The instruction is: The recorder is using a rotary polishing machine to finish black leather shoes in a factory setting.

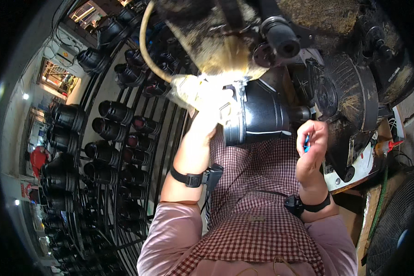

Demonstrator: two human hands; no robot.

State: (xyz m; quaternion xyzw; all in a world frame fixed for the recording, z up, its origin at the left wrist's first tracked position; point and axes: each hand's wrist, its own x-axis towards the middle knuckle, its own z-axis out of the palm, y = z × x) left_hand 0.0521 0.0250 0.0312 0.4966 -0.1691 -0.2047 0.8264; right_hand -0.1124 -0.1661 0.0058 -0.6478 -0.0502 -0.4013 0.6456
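Rack [90,94] holds footwear [116,111]; left hand [210,106] overexposed, grip unclear; right hand [314,151] clasps blue object [307,148].

Left forearm [188,156] extends forward, left hand [215,108] obscured by glare; right forearm [315,186] is raised, right hand [313,142] with fingers curled.

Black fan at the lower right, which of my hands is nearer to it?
Right. The right hand, holding a small blue thing, is up and left of the fan in the picture; the left hand is farther left, by the black boot, partly lost in glare.
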